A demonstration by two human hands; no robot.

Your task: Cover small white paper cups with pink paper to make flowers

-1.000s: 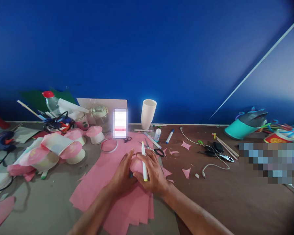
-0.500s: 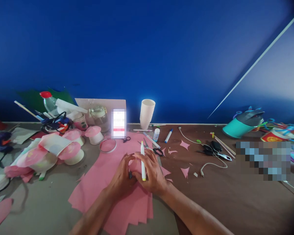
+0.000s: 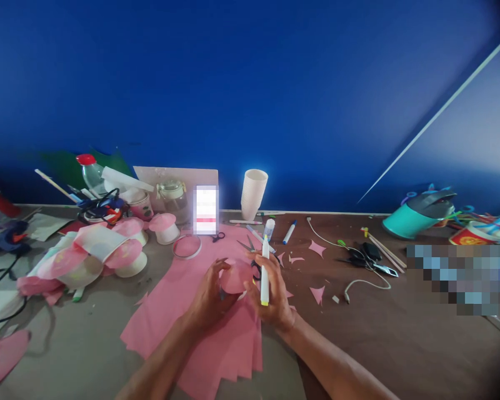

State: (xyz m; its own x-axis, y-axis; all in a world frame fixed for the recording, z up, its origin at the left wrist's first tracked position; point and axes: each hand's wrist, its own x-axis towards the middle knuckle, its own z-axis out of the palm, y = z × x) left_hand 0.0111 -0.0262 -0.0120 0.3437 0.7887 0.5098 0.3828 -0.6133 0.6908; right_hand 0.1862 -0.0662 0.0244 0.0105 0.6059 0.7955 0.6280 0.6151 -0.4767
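My left hand (image 3: 210,297) grips a small cup covered with pink paper (image 3: 235,276), held just above a stack of pink paper sheets (image 3: 216,333). My right hand (image 3: 273,291) touches the cup's right side and holds a white marker (image 3: 265,270) upright between its fingers, yellow end down. Black-handled scissors (image 3: 254,256) lie just behind the cup, partly hidden by my fingers.
Pink-topped cups (image 3: 125,250) crowd the left. A stack of white cups (image 3: 253,193), a lit phone (image 3: 205,210), a jar (image 3: 171,199) and a tape ring (image 3: 186,246) stand behind. Pink scraps (image 3: 316,248), cables (image 3: 358,278) and a teal container (image 3: 416,214) lie right.
Both hands have lifted the pink-covered cup off the sheets and tilted it. My right hand with the marker has shifted to the right, off the cup's top.
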